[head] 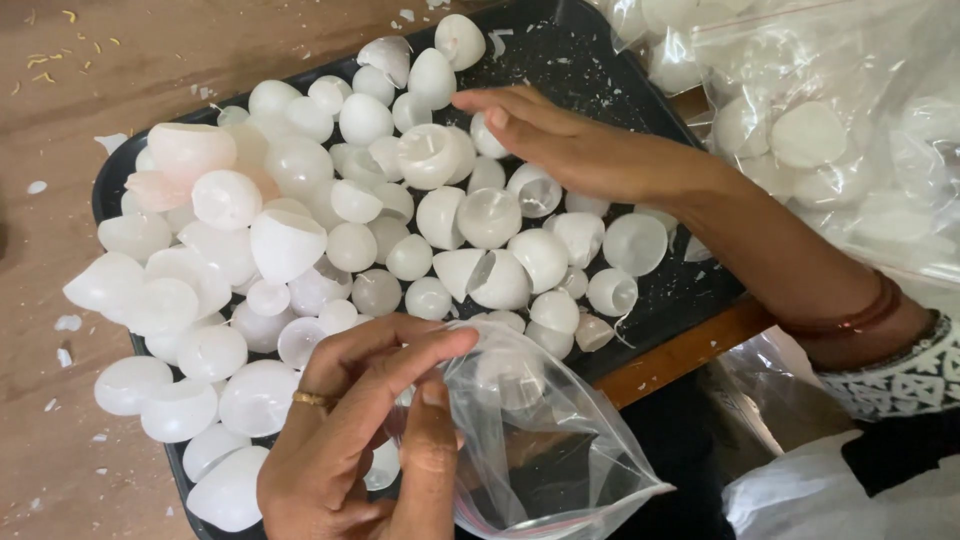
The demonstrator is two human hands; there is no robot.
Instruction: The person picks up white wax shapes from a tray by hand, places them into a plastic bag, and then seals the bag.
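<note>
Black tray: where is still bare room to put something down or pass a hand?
Bare black tray shows at the far right corner, between the right hand and the rim, with small chips. The white shells crowd the rest, spilling over the left edge. The left hand holds a clear bag.

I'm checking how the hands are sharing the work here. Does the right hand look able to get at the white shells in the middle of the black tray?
Probably yes. The right hand already lies over the white shells on the black tray, nothing covering them. The left hand is apart, holding the clear plastic bag.
</note>
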